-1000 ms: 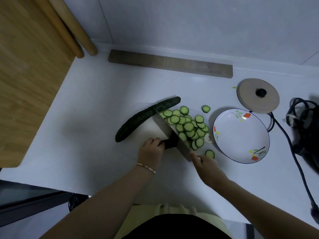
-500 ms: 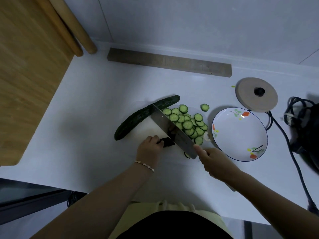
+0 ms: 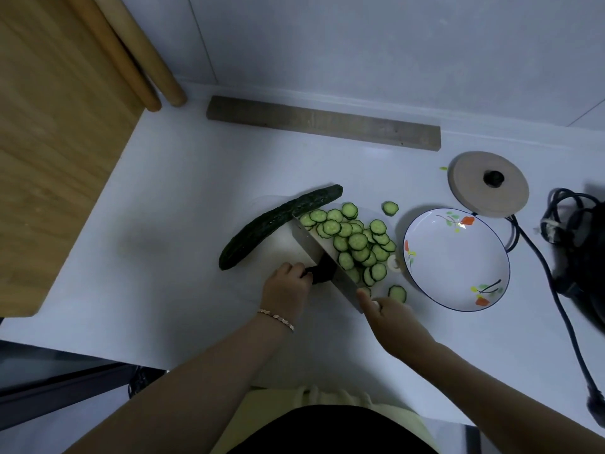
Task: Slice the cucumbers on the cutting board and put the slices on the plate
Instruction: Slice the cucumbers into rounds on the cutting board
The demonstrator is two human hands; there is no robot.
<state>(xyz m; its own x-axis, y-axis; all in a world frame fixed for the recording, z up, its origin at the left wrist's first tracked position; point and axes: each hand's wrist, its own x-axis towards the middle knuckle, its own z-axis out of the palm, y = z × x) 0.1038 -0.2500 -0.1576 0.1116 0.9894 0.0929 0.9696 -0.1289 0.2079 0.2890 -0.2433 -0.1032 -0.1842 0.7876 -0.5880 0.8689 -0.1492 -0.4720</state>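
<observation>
Head view: left hand [image 3: 286,290] grips one cleaver [image 3: 322,257], right hand [image 3: 391,317] touches its blade, one whole cucumber [image 3: 278,224].

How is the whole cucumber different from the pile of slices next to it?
The whole cucumber is one long, uncut piece showing only dark, bumpy skin; the slices are many thin rounds with pale green centres and dark rims. The whole cucumber lies on the far-left side of the knife blade, while the slices are heaped on its right, toward the plate. A few slices lie apart from the heap. Neither is on the plate.
</observation>
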